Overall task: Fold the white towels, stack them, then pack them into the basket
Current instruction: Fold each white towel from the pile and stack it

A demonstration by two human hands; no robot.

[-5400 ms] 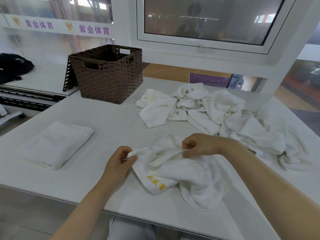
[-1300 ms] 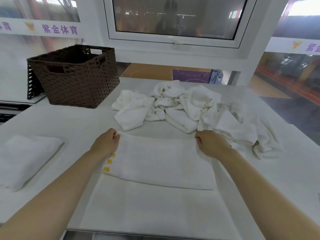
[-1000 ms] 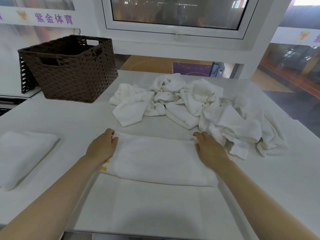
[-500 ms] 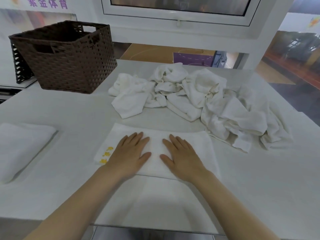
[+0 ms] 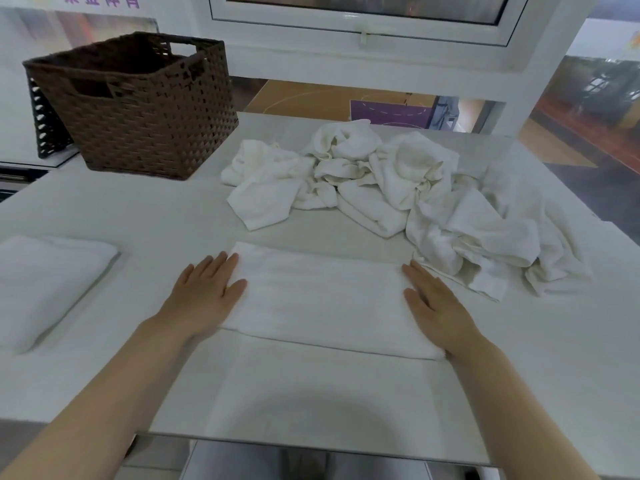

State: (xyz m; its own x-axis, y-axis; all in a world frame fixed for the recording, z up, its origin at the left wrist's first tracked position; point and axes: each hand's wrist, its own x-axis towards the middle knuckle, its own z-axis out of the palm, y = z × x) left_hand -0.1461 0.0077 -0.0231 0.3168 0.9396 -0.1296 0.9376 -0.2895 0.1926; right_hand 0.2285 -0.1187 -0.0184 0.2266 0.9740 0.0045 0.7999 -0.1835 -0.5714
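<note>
A white towel [image 5: 322, 299] lies spread on the table in front of me, its far half folded over the near half. My left hand [image 5: 204, 292] presses flat on the fold's left end, fingers straight. My right hand [image 5: 433, 303] presses flat on the right end. A folded white towel [image 5: 45, 282] sits at the left. A heap of crumpled white towels [image 5: 398, 192] lies behind the spread one. The brown woven basket [image 5: 138, 109] stands at the back left, and its inside is mostly hidden.
The white table [image 5: 138, 216] has its front edge close below my forearms. A white-framed window [image 5: 363, 32] runs behind the table. A dark lattice panel [image 5: 45, 126] leans behind the basket.
My hands have slid apart from the middle of the folded towel to its left and right ends, smoothing it. The yellow lettering is now under my left hand.
</note>
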